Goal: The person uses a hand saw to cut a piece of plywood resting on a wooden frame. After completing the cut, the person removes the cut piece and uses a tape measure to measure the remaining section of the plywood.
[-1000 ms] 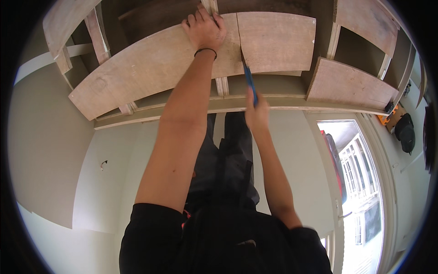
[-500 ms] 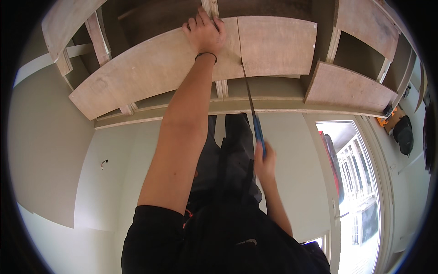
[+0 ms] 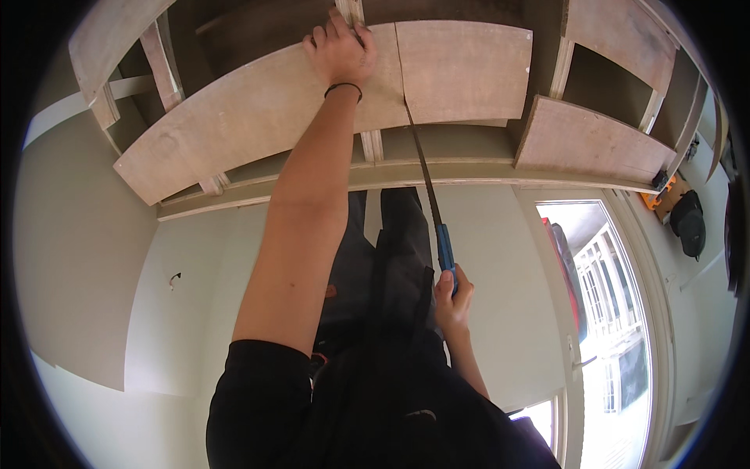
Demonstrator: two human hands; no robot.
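A long plywood board (image 3: 234,105) lies across a wooden frame ahead of me. My left hand (image 3: 344,55) bears down on it at its far edge, left of the cut, fingers bent over that edge beside an upright batten. My right hand (image 3: 453,301), lower and nearer my body, is wrapped around the blue handle of a handsaw (image 3: 424,168). The narrow blade slopes up from the handle and its tip end sits in the board. From there a thin dark cut runs to the far edge, with the right-hand section (image 3: 467,70) beyond it.
The frame's front rail (image 3: 312,185) passes below the board. A loose plywood piece (image 3: 590,144) leans at the right, and other panels (image 3: 109,47) stand at the far left. A glazed door (image 3: 601,313) is at the right, with a black cap (image 3: 687,224) hanging near it.
My right hand has drawn the saw back toward my body, so its handle is lower. My left hand stays on the board; the whole view has shifted slightly.
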